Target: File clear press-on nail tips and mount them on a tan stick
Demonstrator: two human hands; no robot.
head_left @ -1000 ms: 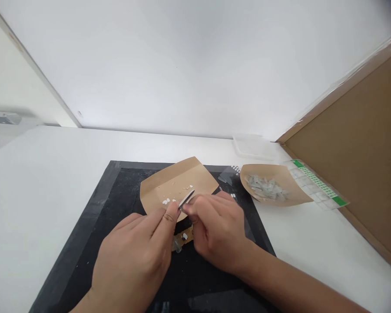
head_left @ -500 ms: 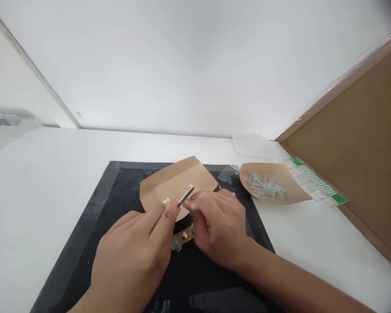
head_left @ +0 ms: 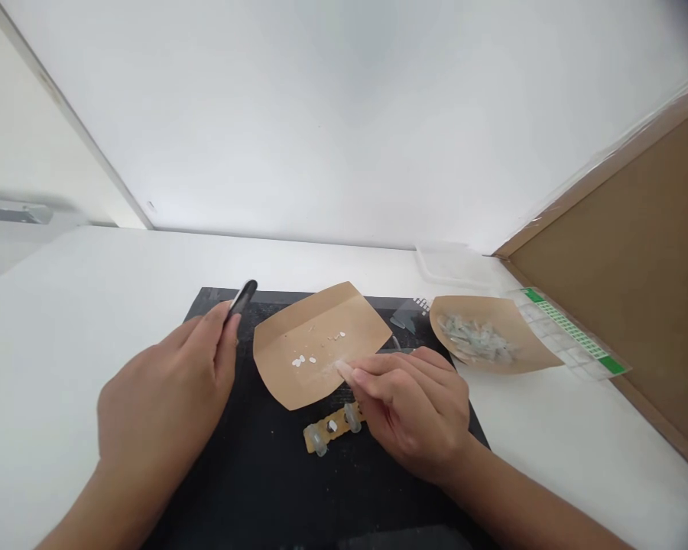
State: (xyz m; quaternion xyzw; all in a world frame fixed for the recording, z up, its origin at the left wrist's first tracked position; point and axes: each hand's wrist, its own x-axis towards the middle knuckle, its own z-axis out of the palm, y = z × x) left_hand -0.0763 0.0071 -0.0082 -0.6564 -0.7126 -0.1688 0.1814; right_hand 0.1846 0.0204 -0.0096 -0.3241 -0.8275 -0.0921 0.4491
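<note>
My left hand [head_left: 169, 386] is closed around a dark nail file [head_left: 244, 296] with a pale edge and a rounded end, held up at the left of a brown paper tray [head_left: 283, 321]. My right hand [head_left: 416, 409] pinches a whitish, translucent false nail [head_left: 345, 371] over the tray's right front edge. White flakes [head_left: 301, 360] and fine dust lie in the tray. In front of it, a tan notched strip [head_left: 338, 425] carries translucent nail tips [head_left: 317, 440]; its right end is hidden behind my right hand.
A second brown tray [head_left: 527, 347] on the right holds many translucent nail tips [head_left: 478, 340]. Beside it lies a clear sheet with a green band [head_left: 573, 328]. A clear plastic lid-like piece [head_left: 455, 263] sits behind. The black mat [head_left: 235, 481] lies on a white table [head_left: 46, 344].
My left hand has moved left with the nail file, away from my right hand. The false nail in my right fingers now shows, and more of the tan strip is uncovered.
</note>
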